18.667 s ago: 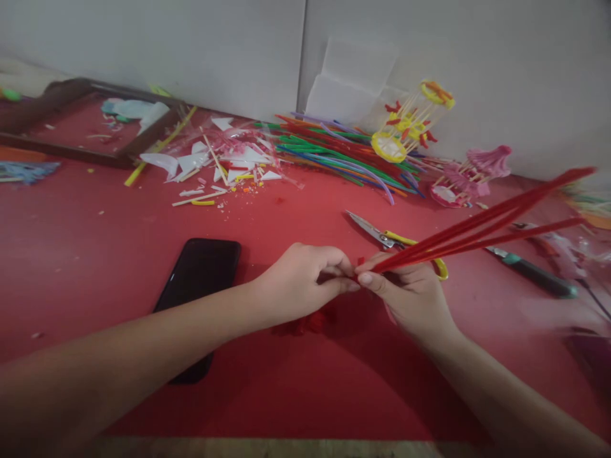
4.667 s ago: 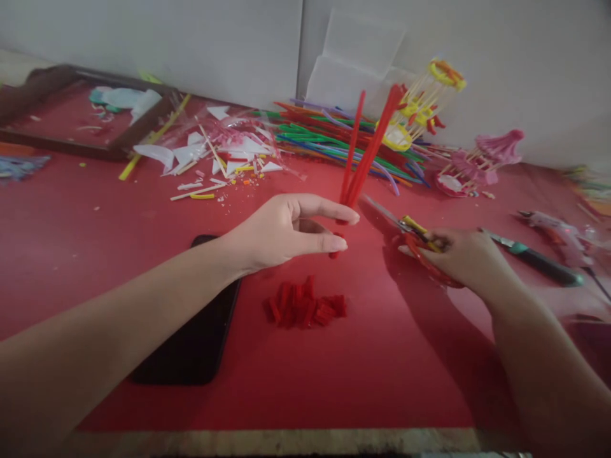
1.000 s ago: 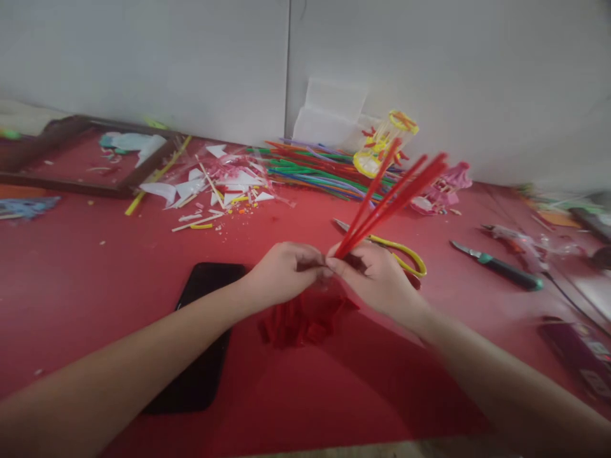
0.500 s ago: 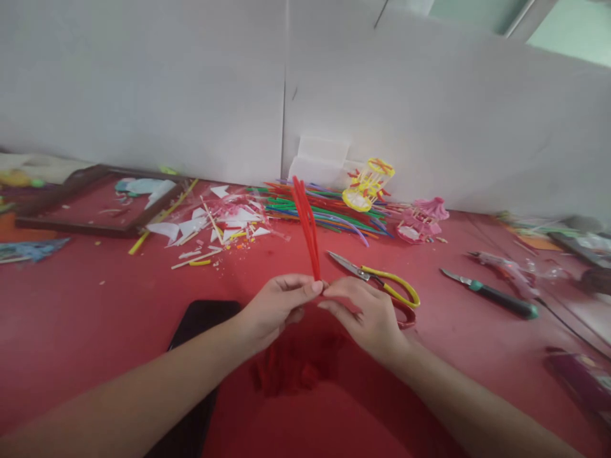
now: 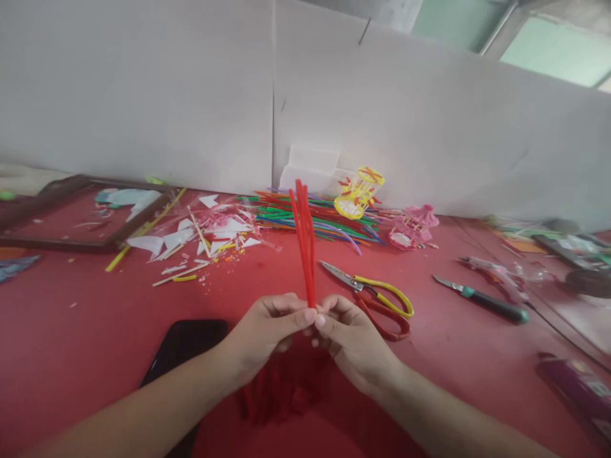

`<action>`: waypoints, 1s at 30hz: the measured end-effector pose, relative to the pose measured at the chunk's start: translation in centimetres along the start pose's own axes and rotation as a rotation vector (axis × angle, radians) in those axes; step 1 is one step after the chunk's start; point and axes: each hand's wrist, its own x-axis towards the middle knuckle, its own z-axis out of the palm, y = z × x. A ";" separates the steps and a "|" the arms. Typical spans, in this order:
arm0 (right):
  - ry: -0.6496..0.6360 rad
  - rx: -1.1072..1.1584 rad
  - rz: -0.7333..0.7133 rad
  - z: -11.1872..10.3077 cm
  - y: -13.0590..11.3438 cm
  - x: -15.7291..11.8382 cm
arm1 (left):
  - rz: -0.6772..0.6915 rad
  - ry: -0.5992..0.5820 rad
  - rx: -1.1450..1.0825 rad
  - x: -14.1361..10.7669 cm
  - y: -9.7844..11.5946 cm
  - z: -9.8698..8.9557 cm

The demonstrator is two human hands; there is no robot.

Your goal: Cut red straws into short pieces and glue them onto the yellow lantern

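Observation:
Several long red pipe cleaners stand upright in a narrow bundle, slightly fanned at the top. My left hand pinches their lower end between thumb and fingers. Against the same end, from the right, my right hand presses its thumb and fingers together. The fingers hide the bottom tips of the bundle. Under the hands lie short red pieces on the red table, dark and blurred. Scissors with one yellow and one red handle lie just beyond my right hand.
A black phone lies by my left forearm. Behind are scraps, coloured pipe cleaners, a yellow model, a pink model and a brown frame. A knife and glue gun lie right.
My right hand's fingers have closed in around the bundle's lower end, and its thumb now meets the left thumb. The bundle stands straighter. The camera view has shifted a little.

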 end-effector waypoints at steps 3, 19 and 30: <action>0.012 -0.040 -0.028 0.2 -0.2 -0.1 | 0.002 -0.040 -0.028 -0.1 0.0 0.0; 0.079 -1.112 -0.727 0.0 -0.6 -0.4 | 0.108 0.272 -0.248 -0.3 -0.3 1.0; 0.044 -1.037 -0.660 -0.2 0.0 -0.3 | 0.424 0.324 0.285 -0.7 -0.2 0.5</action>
